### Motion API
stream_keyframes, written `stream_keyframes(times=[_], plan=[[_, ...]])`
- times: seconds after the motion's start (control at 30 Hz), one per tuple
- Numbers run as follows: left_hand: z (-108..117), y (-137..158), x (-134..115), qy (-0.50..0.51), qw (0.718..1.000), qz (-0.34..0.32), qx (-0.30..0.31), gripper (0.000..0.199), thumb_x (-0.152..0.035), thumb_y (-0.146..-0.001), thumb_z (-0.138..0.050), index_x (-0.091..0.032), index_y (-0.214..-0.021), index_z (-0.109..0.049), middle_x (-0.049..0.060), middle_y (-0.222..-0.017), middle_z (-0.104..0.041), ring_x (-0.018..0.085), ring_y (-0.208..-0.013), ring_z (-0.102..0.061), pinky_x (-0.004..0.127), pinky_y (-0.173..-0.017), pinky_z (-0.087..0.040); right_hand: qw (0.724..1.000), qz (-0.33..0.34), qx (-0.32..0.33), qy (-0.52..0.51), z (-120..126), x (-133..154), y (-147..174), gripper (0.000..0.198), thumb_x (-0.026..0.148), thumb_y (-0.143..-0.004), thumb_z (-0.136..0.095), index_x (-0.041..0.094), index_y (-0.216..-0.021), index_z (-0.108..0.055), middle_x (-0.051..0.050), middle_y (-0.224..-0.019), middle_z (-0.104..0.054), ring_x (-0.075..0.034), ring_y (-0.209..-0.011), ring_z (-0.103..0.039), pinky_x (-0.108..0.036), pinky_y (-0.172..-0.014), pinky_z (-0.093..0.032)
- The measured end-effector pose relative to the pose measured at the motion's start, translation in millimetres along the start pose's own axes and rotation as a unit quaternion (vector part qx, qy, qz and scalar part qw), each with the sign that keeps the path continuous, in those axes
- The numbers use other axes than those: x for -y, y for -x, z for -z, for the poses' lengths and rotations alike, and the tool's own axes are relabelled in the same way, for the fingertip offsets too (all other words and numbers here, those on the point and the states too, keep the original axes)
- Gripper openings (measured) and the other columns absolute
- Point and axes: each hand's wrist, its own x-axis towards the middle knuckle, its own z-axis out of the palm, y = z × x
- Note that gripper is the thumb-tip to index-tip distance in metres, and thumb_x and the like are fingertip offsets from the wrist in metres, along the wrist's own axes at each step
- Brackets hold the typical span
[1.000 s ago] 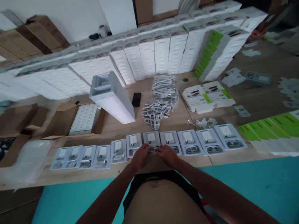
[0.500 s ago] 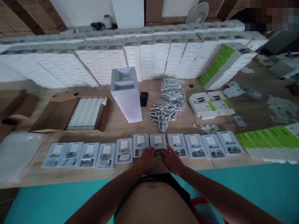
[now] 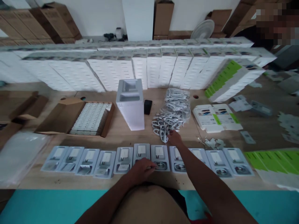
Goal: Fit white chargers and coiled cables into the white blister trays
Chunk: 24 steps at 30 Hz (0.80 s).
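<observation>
My right hand [image 3: 175, 139] at the pile of looped white cables [image 3: 172, 115]
The pile's long axis slants rightward, away from the wooden desk's [image 3: 130, 139] near edge. Whether those fingers grip, I can't tell; my left hand [image 3: 142, 169] has its fingers parted.

The hands [image 3: 143, 170], forearms [image 3: 203, 171] and belly [image 3: 149, 207] are bare, and a dark garment [image 3: 178, 196] is worn below

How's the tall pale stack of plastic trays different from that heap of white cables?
The tall pale plastic tray stack stands upright; the white cable heap lies low. The stack has straight edges; the heap shows curvy loops. The right hand is at the heap, away from the stack. Both look pale.
</observation>
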Motion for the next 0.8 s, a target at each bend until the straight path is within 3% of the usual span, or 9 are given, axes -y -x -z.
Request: stream_keyframes(times=[0.13,0.3,0.43,0.53,0.63,0.7,0.8], plan=[[10.9,-1.6,1.1,0.066,0.994,0.085,-0.027,0.028,-0.035,-0.088,-0.054,-0.025,-0.108,-0.071,0.003,-0.107,-0.071,0.019,-0.099,-0.062,0.029,-0.084,-0.045,1.000,0.000,-0.006,-0.012,2.0,-15.3,-10.8,0.013,0.026,-0.075,-0.061,0.019,-0.084,-0.066,0.000,-0.071,-0.068,-0.017,-0.072,-0.064,-0.024,-0.064,-0.042],[14.7,-9.2,1.8,0.204,0.965,0.165,-0.032,0.030,-0.036,-0.085,-0.056,-0.021,-0.107,-0.070,0.004,-0.099,-0.073,0.020,-0.091,-0.064,0.029,-0.081,-0.046,0.997,0.012,-0.075,-0.013,14.5,-23.3,0.2,0.028,0.029,-0.075,-0.059,0.021,-0.101,-0.063,-0.002,-0.082,-0.069,-0.019,-0.077,-0.063,-0.027,-0.068,-0.041],[21.5,-26.3,-1.1,0.263,0.950,0.165,-0.035,0.032,-0.038,-0.084,-0.057,-0.018,-0.106,-0.070,0.005,-0.097,-0.074,0.019,-0.088,-0.064,0.029,-0.078,-0.046,0.985,0.091,-0.142,-0.023,27.0,-20.6,2.8,0.027,0.028,-0.080,-0.051,0.020,-0.103,-0.063,-0.007,-0.102,-0.067,-0.021,-0.092,-0.061,-0.030,-0.078,-0.043],[24.9,-50.1,1.5,0.274,0.949,0.148,-0.044,0.030,-0.037,-0.083,-0.059,-0.018,-0.102,-0.071,0.005,-0.094,-0.073,0.017,-0.083,-0.063,0.027,-0.074,-0.046,0.985,0.118,-0.120,-0.035,34.5,-16.7,-2.2,0.027,0.028,-0.082,-0.047,0.021,-0.101,-0.065,-0.008,-0.109,-0.066,-0.022,-0.096,-0.061,-0.031,-0.081,-0.043],[22.4,-85.9,4.8,0.296,0.934,0.174,-0.093,0.032,-0.035,-0.077,-0.066,-0.016,-0.103,-0.068,0.006,-0.100,-0.070,0.015,-0.080,-0.061,0.025,-0.068,-0.046,0.989,0.098,-0.093,-0.052,39.6,-9.5,-6.0,0.028,0.028,-0.083,-0.045,0.021,-0.099,-0.067,-0.007,-0.098,-0.070,-0.022,-0.088,-0.063,-0.031,-0.078,-0.043],[18.9,-115.0,3.5,0.319,0.917,0.204,-0.127,0.046,-0.033,-0.073,-0.071,-0.019,-0.115,-0.062,0.008,-0.115,-0.065,0.015,-0.080,-0.061,0.024,-0.065,-0.047,0.991,0.082,-0.090,-0.062,41.9,-1.5,-4.3,0.031,0.029,-0.082,-0.044,0.019,-0.098,-0.068,-0.006,-0.087,-0.072,-0.022,-0.081,-0.064,-0.030,-0.073,-0.044],[14.2,-158.2,-4.4,0.349,0.912,0.189,-0.107,0.069,-0.030,-0.070,-0.077,-0.025,-0.132,-0.049,0.010,-0.122,-0.061,0.016,-0.083,-0.063,0.026,-0.068,-0.050,0.989,0.083,-0.057,-0.110,45.4,12.6,4.2,0.032,0.030,-0.080,-0.044,0.020,-0.095,-0.070,-0.003,-0.078,-0.073,-0.020,-0.075,-0.065,-0.027,-0.066,-0.044]])
